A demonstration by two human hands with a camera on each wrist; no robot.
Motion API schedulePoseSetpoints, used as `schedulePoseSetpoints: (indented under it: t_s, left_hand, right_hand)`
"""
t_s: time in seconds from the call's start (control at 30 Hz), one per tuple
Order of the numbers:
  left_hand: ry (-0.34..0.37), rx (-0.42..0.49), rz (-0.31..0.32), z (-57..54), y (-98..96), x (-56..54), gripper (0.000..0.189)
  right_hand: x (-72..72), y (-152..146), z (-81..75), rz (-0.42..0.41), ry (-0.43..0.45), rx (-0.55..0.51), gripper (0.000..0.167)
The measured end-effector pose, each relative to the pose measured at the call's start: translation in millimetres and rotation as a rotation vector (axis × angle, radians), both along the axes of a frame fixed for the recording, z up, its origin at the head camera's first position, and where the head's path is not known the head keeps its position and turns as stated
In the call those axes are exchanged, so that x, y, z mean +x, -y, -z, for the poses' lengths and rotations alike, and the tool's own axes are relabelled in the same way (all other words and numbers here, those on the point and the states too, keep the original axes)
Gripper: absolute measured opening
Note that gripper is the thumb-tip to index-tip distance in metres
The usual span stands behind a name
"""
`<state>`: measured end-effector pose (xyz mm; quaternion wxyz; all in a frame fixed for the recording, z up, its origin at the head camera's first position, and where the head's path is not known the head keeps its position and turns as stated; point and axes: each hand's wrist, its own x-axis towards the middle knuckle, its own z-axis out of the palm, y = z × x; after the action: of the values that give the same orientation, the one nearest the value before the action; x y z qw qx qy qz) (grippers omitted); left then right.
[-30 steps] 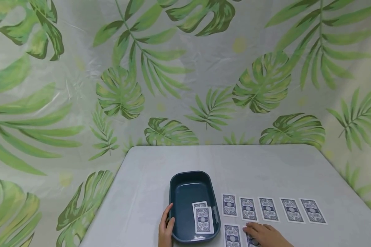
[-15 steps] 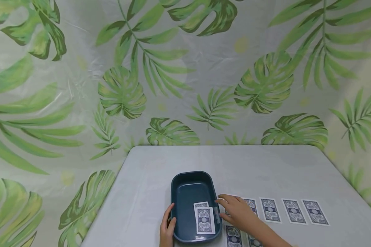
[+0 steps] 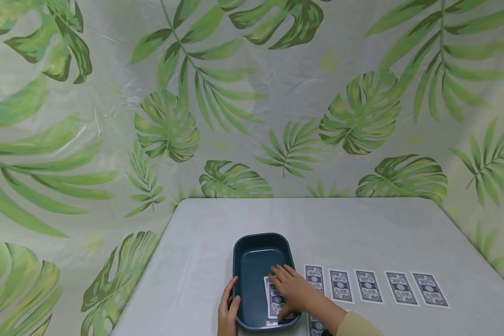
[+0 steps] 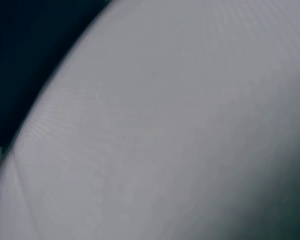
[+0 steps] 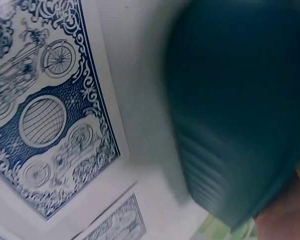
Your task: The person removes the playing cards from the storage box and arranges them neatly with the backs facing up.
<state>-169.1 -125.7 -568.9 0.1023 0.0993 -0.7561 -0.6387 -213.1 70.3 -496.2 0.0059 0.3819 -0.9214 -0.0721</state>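
A dark teal tray [image 3: 252, 266] stands on the white table, with face-down playing cards [image 3: 274, 301] in its near right part. My left hand [image 3: 227, 310] holds the tray's left side, thumb tip over the rim. Reaching in across the right rim, my right hand [image 3: 295, 290] is over those cards with its fingers spread and partly covers them. The left wrist view has only the tray's dark side [image 4: 35, 45] and tabletop. In the right wrist view, the tray wall [image 5: 230, 110] appears close beside a blue-backed card [image 5: 42, 120]; the fingertips are hidden there.
Several face-down cards [image 3: 368, 286] lie in a row to the right of the tray. Nearer the front, another card [image 3: 316, 325] shows under the right forearm. The sleeve [image 3: 354, 325] hides part of the table. A leaf-patterned sheet [image 3: 285, 93] hangs behind the table.
My right hand has left the front card row, crossed the tray's right rim and come over the cards inside. My left hand stays at the tray's left side.
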Motion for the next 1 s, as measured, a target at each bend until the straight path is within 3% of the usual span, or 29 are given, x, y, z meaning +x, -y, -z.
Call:
schedulePoseSetpoints:
  t_s: [0.3,0.63,1.0]
  left_hand:
    - [-0.010,0.006,0.014,2.5,0.0,-1.0,0.040]
    - [-0.010,-0.008,0.020,1.7,1.2,-0.7,0.040]
    - [0.004,-0.018,0.024,-1.1,1.1,0.8,0.040]
  right_hand:
    - [-1.7,14,8.3,0.016,-0.038,0.089,0.094]
    - [-4.2,17,11.2,-0.004,-0.125,0.082,0.097]
    - [-5.0,20,15.1,0.019,-0.138,0.051,0.102]
